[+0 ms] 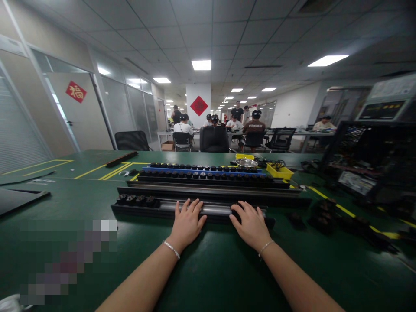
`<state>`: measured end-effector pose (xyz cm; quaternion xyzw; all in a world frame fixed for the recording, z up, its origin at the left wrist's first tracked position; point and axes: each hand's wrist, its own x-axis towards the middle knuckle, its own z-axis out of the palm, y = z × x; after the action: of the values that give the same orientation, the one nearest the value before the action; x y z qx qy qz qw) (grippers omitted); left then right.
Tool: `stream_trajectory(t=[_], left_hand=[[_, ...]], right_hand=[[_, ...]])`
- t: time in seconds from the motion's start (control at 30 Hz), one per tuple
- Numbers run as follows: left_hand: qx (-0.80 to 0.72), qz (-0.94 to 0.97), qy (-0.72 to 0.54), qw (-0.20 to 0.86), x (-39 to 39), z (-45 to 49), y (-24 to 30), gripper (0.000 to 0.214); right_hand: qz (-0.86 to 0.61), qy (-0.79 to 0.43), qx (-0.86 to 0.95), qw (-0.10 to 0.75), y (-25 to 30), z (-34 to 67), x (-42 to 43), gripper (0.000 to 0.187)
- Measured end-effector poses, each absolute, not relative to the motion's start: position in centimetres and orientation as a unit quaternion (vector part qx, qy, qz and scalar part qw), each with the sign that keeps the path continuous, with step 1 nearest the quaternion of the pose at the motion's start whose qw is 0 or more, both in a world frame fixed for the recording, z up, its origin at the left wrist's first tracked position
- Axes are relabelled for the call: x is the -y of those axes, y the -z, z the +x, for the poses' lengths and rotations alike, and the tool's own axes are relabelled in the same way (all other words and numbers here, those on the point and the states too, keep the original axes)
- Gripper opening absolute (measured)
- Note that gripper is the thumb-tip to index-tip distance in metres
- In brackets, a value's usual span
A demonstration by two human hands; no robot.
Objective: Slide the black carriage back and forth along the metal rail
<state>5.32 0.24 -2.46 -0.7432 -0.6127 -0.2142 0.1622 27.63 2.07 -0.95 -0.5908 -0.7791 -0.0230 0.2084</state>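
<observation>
My left hand [186, 222] and my right hand [249, 224] lie side by side on the green table [208, 268], fingers stretched out and resting on the nearest long black rail [156, 208]. This rail has a silver strip down its middle and a few small black parts seated at its left end [135, 199]. Neither hand grips anything. Behind it lie more long rails [211, 189], the far ones filled with rows of small black parts [208, 174]. A thin bracelet sits on each wrist.
A metal bowl [246, 163] and yellow trays [279, 172] stand behind the rails. Loose black parts [325, 214] lie at the right beside dark equipment [370, 160]. Yellow tape lines cross the table. Several people sit at far tables beyond black chairs [213, 138].
</observation>
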Motion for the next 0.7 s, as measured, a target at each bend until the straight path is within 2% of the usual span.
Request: stream_trajectory(t=[0.7], left_hand=[[0.615, -0.741, 0.221, 0.152, -0.43, 5.22, 2.53, 0.047]], right_hand=[[-0.595, 0.048, 0.773, 0.214, 0.8, 27.69, -2.31, 0.035]])
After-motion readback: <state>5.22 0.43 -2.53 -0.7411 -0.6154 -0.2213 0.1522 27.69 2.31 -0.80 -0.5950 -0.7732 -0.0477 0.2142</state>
